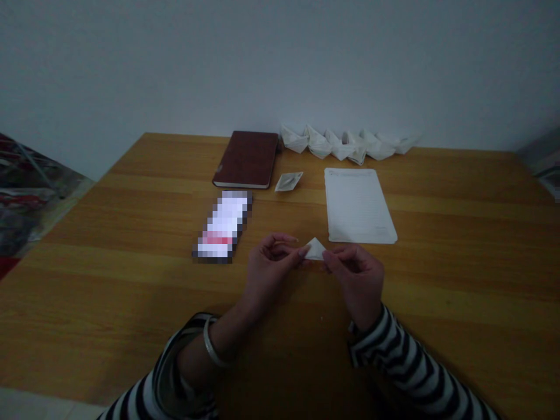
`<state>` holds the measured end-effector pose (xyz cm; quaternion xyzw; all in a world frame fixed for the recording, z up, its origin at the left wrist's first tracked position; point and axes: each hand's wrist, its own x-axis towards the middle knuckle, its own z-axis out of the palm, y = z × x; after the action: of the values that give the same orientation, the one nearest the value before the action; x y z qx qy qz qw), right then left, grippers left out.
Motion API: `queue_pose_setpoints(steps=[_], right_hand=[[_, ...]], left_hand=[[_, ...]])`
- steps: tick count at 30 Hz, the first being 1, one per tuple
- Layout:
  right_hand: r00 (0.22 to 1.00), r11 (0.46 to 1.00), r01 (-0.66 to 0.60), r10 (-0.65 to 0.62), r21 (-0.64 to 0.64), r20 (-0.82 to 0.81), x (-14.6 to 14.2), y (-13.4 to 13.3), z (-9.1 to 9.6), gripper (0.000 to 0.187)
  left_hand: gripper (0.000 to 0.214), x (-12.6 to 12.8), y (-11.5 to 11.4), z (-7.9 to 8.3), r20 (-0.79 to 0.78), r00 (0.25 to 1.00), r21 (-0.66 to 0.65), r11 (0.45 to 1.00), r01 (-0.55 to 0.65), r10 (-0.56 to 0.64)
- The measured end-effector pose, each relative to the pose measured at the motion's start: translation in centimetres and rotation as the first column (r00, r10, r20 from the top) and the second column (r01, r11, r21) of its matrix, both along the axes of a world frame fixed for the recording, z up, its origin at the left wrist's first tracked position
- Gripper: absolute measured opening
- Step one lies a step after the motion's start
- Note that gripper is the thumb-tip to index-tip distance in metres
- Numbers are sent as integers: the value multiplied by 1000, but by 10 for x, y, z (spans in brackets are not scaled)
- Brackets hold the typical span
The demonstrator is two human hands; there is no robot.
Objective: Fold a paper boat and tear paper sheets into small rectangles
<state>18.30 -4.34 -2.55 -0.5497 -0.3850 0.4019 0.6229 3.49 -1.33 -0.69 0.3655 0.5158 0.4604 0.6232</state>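
Observation:
A small piece of white paper [315, 249], folded into a triangle with its point up, is held between both hands above the table. My left hand [273, 262] pinches its left corner between thumb and fingers. On the opposite corner, my right hand [356, 271] has a like pinch. Just beyond the hands to the right lies a stack of lined white paper [359, 205]. A small folded paper boat [289, 182] rests on the table past my left hand.
Several folded paper boats [341, 144] stand in a row along the wall. A brown notebook [247, 158] lies at the back, with a lit, blurred-out phone [224, 226] in front of it. All rest on a wooden table [459, 262].

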Motion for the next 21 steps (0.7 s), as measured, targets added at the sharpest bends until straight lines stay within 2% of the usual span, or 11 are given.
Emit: queue_pose_setpoints(steps=[2, 5, 7, 10, 16, 21], right_hand=[[1000, 1000, 5, -5, 24, 26, 0, 0, -2, 25], [996, 998, 3, -8, 58, 93, 2, -2, -5, 26], [992, 997, -6, -3, 73, 127, 2, -2, -6, 25], [993, 998, -31, 24, 54, 118, 2, -3, -5, 21], [997, 998, -46, 44, 34, 69, 1, -2, 0, 25], [991, 995, -89, 85, 39, 104, 6, -1, -2, 25]], left_hand=[[40, 0, 1, -2, 84, 994, -43, 996, 80, -76], [32, -1, 1, -4, 208, 943, -112, 952, 286, -259], [32, -2, 1, -4, 246, 916, -155, 920, 360, -317], [31, -2, 0, -3, 226, 919, -170, 916, 364, -323], [28, -2, -4, -1, 145, 938, -87, 940, 330, -316], [24, -3, -3, 1, 156, 912, -5, 923, 385, -379]])
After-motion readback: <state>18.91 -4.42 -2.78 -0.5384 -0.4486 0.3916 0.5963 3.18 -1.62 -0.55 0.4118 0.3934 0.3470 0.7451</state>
